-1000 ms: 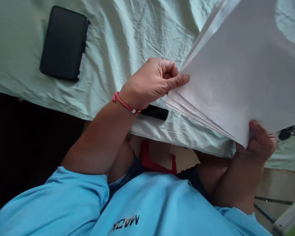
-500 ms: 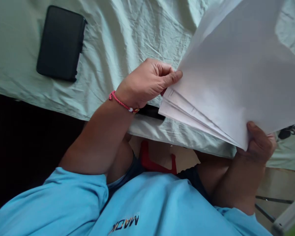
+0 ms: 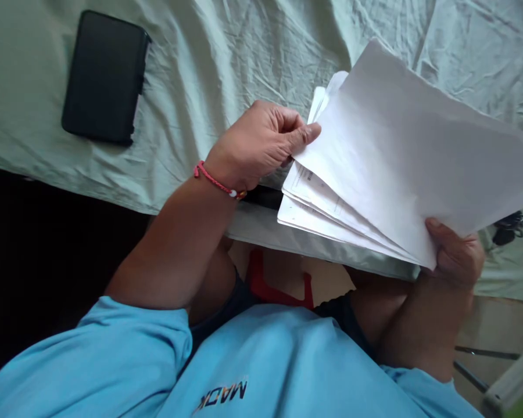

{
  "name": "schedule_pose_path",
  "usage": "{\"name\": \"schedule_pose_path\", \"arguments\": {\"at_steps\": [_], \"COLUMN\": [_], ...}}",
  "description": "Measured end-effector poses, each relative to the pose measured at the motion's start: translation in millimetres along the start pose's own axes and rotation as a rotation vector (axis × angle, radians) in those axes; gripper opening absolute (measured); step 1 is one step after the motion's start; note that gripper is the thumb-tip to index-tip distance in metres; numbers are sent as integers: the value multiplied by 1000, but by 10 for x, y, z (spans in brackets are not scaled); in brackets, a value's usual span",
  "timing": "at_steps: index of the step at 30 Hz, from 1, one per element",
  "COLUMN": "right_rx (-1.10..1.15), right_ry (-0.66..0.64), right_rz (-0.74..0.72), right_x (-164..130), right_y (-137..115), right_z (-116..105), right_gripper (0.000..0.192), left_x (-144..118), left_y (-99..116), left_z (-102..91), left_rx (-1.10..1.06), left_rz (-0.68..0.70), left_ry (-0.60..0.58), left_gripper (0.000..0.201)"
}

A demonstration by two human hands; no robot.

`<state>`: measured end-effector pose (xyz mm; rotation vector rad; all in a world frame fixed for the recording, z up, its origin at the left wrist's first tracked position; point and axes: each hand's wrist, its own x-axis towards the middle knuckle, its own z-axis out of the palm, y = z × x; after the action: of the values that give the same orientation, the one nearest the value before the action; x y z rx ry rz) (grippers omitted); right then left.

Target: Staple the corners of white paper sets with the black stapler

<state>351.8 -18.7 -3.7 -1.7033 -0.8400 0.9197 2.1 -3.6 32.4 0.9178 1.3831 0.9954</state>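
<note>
My left hand (image 3: 268, 142), with a red braided bracelet at the wrist, pinches the left edge of the top white sheet of paper (image 3: 401, 128) between thumb and fingers. My right hand (image 3: 457, 253) grips the near corner of the same stack, thumb on top and fingers underneath. Below the top sheet, several printed sheets (image 3: 318, 200) fan out towards me; their print is too small to read. The top sheet has a blank face and bends slightly. A long dark object (image 3: 265, 197) lies partly hidden beneath my left wrist and the papers.
A black rectangular case (image 3: 102, 78) rests at the upper left on the pale green cloth (image 3: 226, 69) covering the table. Small black items (image 3: 511, 227), perhaps keys, lie at the right behind my right hand. Under the table edge a red object (image 3: 279, 290) shows between my legs.
The raised top sheet has come down and lies flatter, its far edge now in view. The fanned sheets beneath show more of their print. Both hands keep their grip, nearly in place.
</note>
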Motion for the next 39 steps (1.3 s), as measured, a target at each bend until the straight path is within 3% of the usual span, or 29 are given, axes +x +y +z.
{"name": "schedule_pose_path", "arguments": {"at_steps": [3, 7, 14, 20, 27, 33, 36, 39], "right_rx": [-34, -52, -16, -78, -101, -195, -235, -231], "right_ry": [12, 60, 42, 33, 10, 0, 41, 10], "right_rz": [6, 11, -15, 9, 29, 120, 135, 148], "right_x": [7, 2, -7, 6, -28, 23, 47, 50], "right_y": [-14, -30, -19, 16, -9, 19, 48, 49], "right_z": [-30, -20, -23, -91, -106, -299, -370, -370], "right_gripper": [52, 54, 52, 52, 59, 65, 67, 69], "left_x": [47, 68, -4, 25, 20, 51, 52, 45], "left_y": [-70, -109, 54, -31, -63, -113, -123, -121], "left_z": [-20, -42, 6, -6, -24, -32, -37, -44], "left_rx": [145, 180, 305, 212, 181, 23, -27, 16], "left_rz": [83, 138, 39, 58, 54, 50, 77, 43], "left_ry": [2, 9, 8, 37, 59, -28, -58, -8], "left_gripper": [33, 40, 51, 28, 45, 19, 28, 28]}}
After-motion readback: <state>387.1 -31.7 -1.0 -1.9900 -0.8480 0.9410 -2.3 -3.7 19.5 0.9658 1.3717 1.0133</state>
